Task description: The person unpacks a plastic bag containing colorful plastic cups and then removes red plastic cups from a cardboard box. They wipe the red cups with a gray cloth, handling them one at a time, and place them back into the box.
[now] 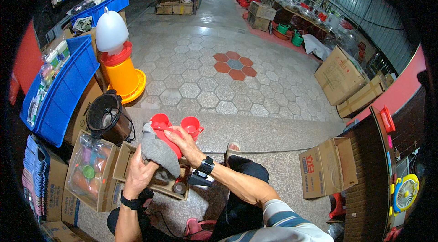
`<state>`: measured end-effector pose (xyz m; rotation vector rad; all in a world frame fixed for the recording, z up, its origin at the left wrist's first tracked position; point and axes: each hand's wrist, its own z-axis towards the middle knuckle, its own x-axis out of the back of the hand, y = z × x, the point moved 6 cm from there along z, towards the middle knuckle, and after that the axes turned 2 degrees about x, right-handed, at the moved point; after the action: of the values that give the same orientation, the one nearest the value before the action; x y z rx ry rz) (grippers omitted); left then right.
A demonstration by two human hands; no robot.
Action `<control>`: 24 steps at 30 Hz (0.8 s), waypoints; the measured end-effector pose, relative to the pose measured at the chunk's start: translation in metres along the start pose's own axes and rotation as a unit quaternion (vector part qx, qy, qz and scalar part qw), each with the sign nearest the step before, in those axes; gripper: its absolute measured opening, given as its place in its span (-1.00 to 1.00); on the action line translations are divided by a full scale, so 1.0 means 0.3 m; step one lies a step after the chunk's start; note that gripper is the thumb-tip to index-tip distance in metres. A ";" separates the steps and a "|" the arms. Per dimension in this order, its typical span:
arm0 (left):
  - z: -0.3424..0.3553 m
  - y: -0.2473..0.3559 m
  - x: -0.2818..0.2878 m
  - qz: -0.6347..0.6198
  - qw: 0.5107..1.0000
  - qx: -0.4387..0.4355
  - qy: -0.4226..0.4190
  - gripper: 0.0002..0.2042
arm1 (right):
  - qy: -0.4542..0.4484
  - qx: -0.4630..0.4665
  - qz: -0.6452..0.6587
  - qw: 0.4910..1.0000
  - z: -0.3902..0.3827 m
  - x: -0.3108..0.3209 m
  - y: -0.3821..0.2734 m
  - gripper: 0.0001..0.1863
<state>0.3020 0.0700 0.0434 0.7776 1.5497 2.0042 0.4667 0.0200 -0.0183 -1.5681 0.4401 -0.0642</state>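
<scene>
Both hands come together low in front of me. My left hand is closed on a grey cloth, bunched up in front of it. My right hand grips a red plastic piece, its fingers wrapped round it. The cloth lies against this piece and covers much of it, so its full shape is hidden. Just beyond the hands a red cup shows its rim, partly behind the fingers. To its right stands another red mug with a handle. Under the hands is an open cardboard box with small items inside.
At left stand a brown bucket, an orange feeder with a white top, a blue crate and a box of bagged goods. An open carton sits at right, near a yellow fan.
</scene>
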 end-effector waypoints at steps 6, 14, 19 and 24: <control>-0.011 -0.014 0.001 0.003 0.999 0.029 0.022 -0.72 | 0.004 0.018 0.059 0.998 -0.018 -0.024 -0.017 -0.52; -0.019 -0.022 0.006 -0.023 0.995 -0.009 0.092 -0.75 | 0.004 0.086 0.017 0.996 0.001 -0.023 -0.042 -0.50; -0.039 -0.112 0.058 -0.034 0.995 -0.021 0.088 -0.74 | 0.025 0.119 0.000 0.993 -0.009 0.001 -0.076 -0.50; -0.084 -0.322 0.202 -0.001 0.983 0.003 0.182 -0.57 | 0.097 0.128 -0.055 0.985 0.008 0.082 -0.122 -0.45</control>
<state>0.2441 0.1167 -0.0469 0.4235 1.7506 2.2330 0.4988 0.0138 0.0115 -1.3350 0.4777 -0.3489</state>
